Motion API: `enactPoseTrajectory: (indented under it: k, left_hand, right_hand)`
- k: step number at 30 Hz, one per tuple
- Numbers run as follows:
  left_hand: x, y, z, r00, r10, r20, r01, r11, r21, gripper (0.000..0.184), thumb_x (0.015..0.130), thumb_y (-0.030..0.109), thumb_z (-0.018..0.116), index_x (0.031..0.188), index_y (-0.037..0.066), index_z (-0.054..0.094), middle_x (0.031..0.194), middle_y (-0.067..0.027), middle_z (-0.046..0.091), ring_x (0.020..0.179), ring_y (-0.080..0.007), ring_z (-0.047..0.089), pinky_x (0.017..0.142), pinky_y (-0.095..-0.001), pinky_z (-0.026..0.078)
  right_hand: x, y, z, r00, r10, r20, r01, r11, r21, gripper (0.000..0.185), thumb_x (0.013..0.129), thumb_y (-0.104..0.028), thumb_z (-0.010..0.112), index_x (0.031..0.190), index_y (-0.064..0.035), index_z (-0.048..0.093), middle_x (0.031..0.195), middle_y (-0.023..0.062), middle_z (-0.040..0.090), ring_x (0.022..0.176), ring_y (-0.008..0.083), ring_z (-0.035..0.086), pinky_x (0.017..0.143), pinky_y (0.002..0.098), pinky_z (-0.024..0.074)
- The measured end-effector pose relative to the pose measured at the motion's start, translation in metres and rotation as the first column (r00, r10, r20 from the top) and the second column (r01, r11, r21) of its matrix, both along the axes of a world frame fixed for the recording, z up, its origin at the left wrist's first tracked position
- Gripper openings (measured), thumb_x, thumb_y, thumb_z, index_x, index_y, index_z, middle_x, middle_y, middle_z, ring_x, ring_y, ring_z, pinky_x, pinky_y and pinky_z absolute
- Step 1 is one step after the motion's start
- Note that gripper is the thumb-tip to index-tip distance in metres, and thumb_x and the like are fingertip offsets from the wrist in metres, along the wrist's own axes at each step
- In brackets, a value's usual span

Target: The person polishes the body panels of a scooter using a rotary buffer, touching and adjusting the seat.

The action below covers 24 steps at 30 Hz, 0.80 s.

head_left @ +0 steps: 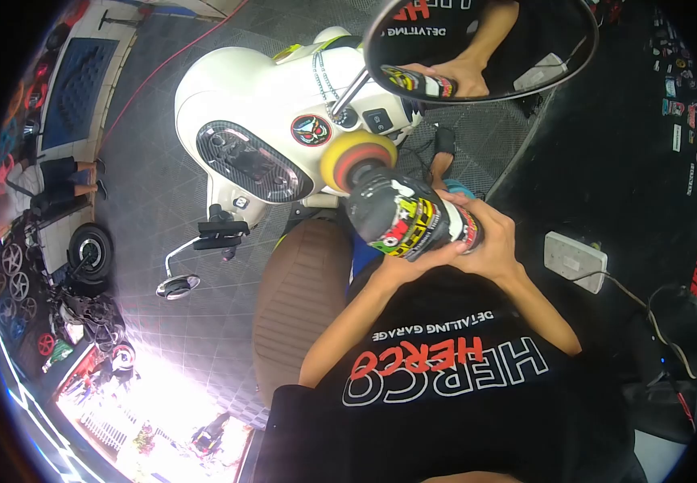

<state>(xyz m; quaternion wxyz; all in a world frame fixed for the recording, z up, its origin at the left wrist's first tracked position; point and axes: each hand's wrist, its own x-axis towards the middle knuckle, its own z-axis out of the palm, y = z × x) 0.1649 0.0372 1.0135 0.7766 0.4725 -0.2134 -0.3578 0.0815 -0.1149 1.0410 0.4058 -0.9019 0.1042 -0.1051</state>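
Both my hands are wrapped around a polisher (397,211), a dark machine covered in colourful stickers. My left hand (425,264) grips its lower left side, and my right hand (489,233) closes round the rear end. A round yellow foam pad (336,161) with a red backing sits at the machine's front, against the white bodywork of a scooter (244,84). Beside the pad are a dark headlight (253,161) and a round red and black sticker (311,130). Whether the pad is spinning cannot be made out.
A scooter mirror (481,48) juts out at the top, reflecting my arm. Another mirror (178,286) sticks out lower left. The brown seat (300,298) lies beside my left arm. A white power box (575,261) with a cable is on the right. A person (51,181) is far left.
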Motion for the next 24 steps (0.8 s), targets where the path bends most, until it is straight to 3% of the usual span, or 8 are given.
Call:
enactPoseTrajectory:
  k: [5,7,8,9,14,21,24]
  left_hand:
    - [-0.01,-0.022,0.01,0.994,-0.086,-0.066,0.084,0.996,-0.03,0.06,0.079,0.009,0.081,0.131,0.002,0.053,0.131,-0.0138,0.058,0.132,-0.0266,0.052,0.113,-0.0426,0.04]
    - [-0.017,-0.031,0.01,0.979,-0.117,-0.169,0.096,0.987,-0.126,0.059,0.078,0.008,0.081,0.13,0.002,0.053,0.131,-0.0139,0.058,0.131,-0.0262,0.052,0.112,-0.0423,0.041]
    - [-0.02,-0.035,0.007,0.977,-0.123,-0.177,0.104,0.988,-0.112,0.066,0.078,0.011,0.086,0.134,0.003,0.051,0.13,-0.0096,0.061,0.125,-0.0188,0.057,0.109,-0.0364,0.045]
    - [-0.022,-0.039,0.007,0.976,-0.141,-0.168,0.116,0.982,-0.148,0.066,0.078,0.012,0.087,0.134,0.003,0.052,0.131,-0.0093,0.061,0.123,-0.0182,0.058,0.107,-0.0359,0.046]
    - [-0.01,-0.054,0.024,0.977,-0.15,-0.149,0.118,0.971,-0.208,0.064,0.075,0.016,0.09,0.129,0.004,0.058,0.124,-0.0071,0.067,0.116,-0.0167,0.063,0.104,-0.0351,0.05]
    - [0.017,-0.06,0.038,0.958,-0.214,-0.189,0.137,0.924,-0.357,0.063,0.076,0.015,0.088,0.13,0.004,0.058,0.124,-0.0072,0.067,0.115,-0.0168,0.064,0.104,-0.035,0.051]
    - [0.03,-0.064,0.043,0.963,-0.213,-0.168,0.128,0.903,-0.409,0.062,0.074,0.017,0.089,0.128,0.005,0.06,0.123,-0.0075,0.067,0.115,-0.0174,0.064,0.104,-0.0353,0.051]
  right_hand:
    - [-0.015,-0.013,0.029,0.995,-0.073,-0.075,0.069,0.996,-0.052,0.056,0.059,-0.029,0.089,0.103,-0.0022,0.067,0.09,0.016,0.071,0.08,0.0339,0.072,0.072,0.0378,0.0564]
    - [-0.02,-0.015,0.044,0.992,-0.096,-0.078,0.088,0.991,-0.103,0.058,0.061,-0.031,0.09,0.104,-0.0003,0.067,0.091,0.0168,0.071,0.083,0.034,0.073,0.075,0.0375,0.057]
    - [-0.021,-0.016,0.05,0.991,-0.107,-0.076,0.098,0.988,-0.118,0.058,0.061,-0.031,0.089,0.104,0.0006,0.067,0.092,0.017,0.071,0.085,0.0342,0.073,0.077,0.0379,0.0571]
    - [-0.023,-0.016,0.056,0.99,-0.119,-0.074,0.109,0.985,-0.134,0.058,0.062,-0.031,0.089,0.104,0.0014,0.067,0.093,0.0173,0.071,0.086,0.0343,0.073,0.078,0.0382,0.0573]
    - [-0.028,-0.02,0.076,0.977,-0.167,-0.132,0.139,0.97,-0.201,0.067,0.065,-0.021,0.087,0.121,0.0044,0.061,0.1,0.0181,0.073,0.093,0.0283,0.074,0.083,0.034,0.0553]
    - [-0.003,-0.015,0.092,0.987,-0.159,0.037,0.161,0.918,-0.363,0.069,0.063,-0.018,0.087,0.122,0.0065,0.06,0.1,0.0183,0.072,0.093,0.0277,0.074,0.082,0.0342,0.0556]
    - [0.006,-0.013,0.1,0.983,-0.185,0.019,0.178,0.908,-0.379,0.068,0.062,-0.015,0.085,0.122,0.0076,0.06,0.099,0.0179,0.072,0.091,0.0267,0.074,0.081,0.0345,0.0558]
